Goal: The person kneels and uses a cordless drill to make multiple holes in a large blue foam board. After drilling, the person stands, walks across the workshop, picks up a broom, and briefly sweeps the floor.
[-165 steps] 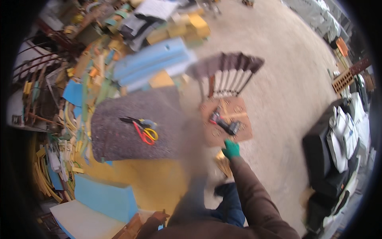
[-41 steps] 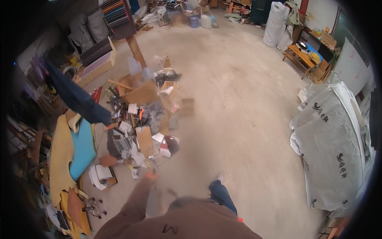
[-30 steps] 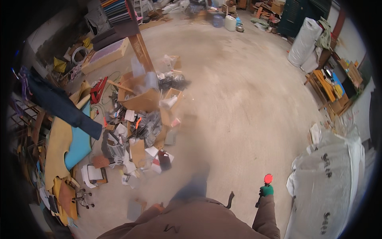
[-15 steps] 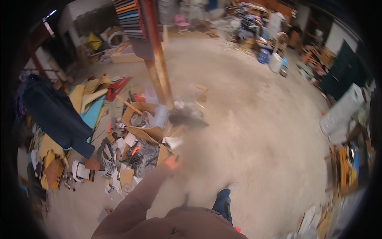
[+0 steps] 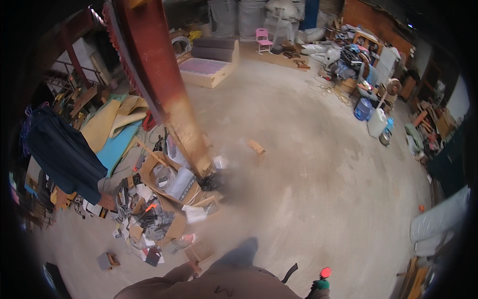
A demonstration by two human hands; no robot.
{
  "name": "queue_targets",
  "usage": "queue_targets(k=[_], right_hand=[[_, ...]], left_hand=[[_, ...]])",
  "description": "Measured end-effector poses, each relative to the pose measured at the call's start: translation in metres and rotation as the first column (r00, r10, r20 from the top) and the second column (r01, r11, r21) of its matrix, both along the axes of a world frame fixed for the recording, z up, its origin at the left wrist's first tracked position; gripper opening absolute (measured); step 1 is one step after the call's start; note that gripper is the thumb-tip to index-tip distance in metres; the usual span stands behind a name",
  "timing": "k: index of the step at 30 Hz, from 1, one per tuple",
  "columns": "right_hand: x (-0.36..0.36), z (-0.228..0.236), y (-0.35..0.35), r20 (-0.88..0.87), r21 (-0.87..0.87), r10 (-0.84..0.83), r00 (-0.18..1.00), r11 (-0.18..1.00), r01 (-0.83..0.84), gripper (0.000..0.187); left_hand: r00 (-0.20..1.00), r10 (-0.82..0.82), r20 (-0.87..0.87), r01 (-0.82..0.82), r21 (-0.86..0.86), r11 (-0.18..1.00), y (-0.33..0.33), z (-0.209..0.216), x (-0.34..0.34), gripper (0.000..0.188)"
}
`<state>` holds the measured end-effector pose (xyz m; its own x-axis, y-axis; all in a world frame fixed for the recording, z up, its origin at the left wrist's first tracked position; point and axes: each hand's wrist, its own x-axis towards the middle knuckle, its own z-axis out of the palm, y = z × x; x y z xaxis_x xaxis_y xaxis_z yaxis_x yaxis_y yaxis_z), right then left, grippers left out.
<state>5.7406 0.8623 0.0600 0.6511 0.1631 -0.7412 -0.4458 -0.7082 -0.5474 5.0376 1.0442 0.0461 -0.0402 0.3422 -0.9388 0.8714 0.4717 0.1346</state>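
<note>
My left hand (image 5: 194,269) is low in the picture, at the end of a brown sleeve. Its fingers look closed at the near edge of a small light-brown wooden piece (image 5: 200,251), shaped like a shallow frame; blur hides the exact grip. At the lower right, just past my right sleeve, a green and dark tool with a round red end (image 5: 325,272) sticks up. My right hand (image 5: 318,289) is around its lower part, largely covered, and its fingers do not show clearly. A dark strap end (image 5: 290,273) juts out beside my body.
A rusty red steel post (image 5: 172,89) rises on the left. At its foot stand a cardboard box (image 5: 155,182) and a box of grey hardware (image 5: 158,224). A small block (image 5: 108,260) lies nearby. Far off are a bed-like base (image 5: 209,78), a pink chair (image 5: 263,41) and a blue bottle (image 5: 363,108).
My left arm has drawn back from the hardware boxes toward my body, and the wooden piece now shows at its hand. The red end has come up at lower right. The whole view has shifted.
</note>
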Motion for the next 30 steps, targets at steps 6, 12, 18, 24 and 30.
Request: queue_targets(k=[6,12,18,24,30], right_hand=[[0.157,0.012,0.225,0.090,0.026,0.020,0.996,0.999,-0.023,0.026],[0.163,0.052,0.412,-0.110,0.011,0.222,0.969,0.975,-0.222,0.024],[0.186,0.039,0.613,-0.232,-0.014,0.493,0.839,0.860,-0.509,0.022],[0.267,0.011,0.820,-0.269,-0.018,0.630,0.728,0.753,-0.658,0.020],[0.406,0.005,1.085,-0.125,-0.047,0.770,0.626,0.625,-0.779,0.018]], left_hand=[[0.996,-0.016,0.086,0.024,-0.087,0.996,0.186,-0.037,0.139,0.037],[0.964,-0.033,0.263,-0.089,0.441,0.893,0.513,0.054,0.271,0.029],[0.826,0.178,0.536,-0.458,0.452,0.766,0.748,0.103,0.332,0.030],[0.905,0.425,-0.012,-0.416,0.181,0.891,0.796,0.052,0.356,0.039],[0.735,0.673,0.087,-0.677,0.038,0.735,0.753,0.033,0.413,0.028]])
